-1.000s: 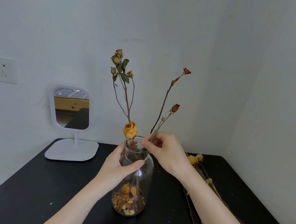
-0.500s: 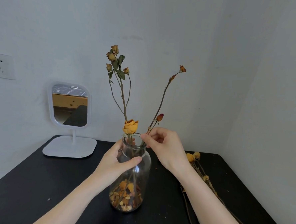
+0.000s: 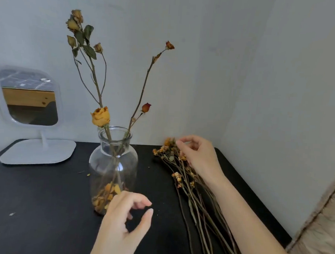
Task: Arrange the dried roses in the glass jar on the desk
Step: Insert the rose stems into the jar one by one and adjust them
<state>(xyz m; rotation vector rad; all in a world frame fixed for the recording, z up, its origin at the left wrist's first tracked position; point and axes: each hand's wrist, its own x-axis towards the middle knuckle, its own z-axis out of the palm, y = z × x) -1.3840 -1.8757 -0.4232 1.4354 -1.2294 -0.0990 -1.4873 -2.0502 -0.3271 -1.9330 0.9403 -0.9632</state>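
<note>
Glass jar beside left fingers; dried roses under right fingers.

Before me the glass jar is clear, smooth, glossy; the desk under it matt black. Left of it, a mirror framed in smooth white plastic; right, dry papery roses.

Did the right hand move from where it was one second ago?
Yes. The right hand has left the mouth of the glass jar and gone right, to the loose dried roses.
</note>
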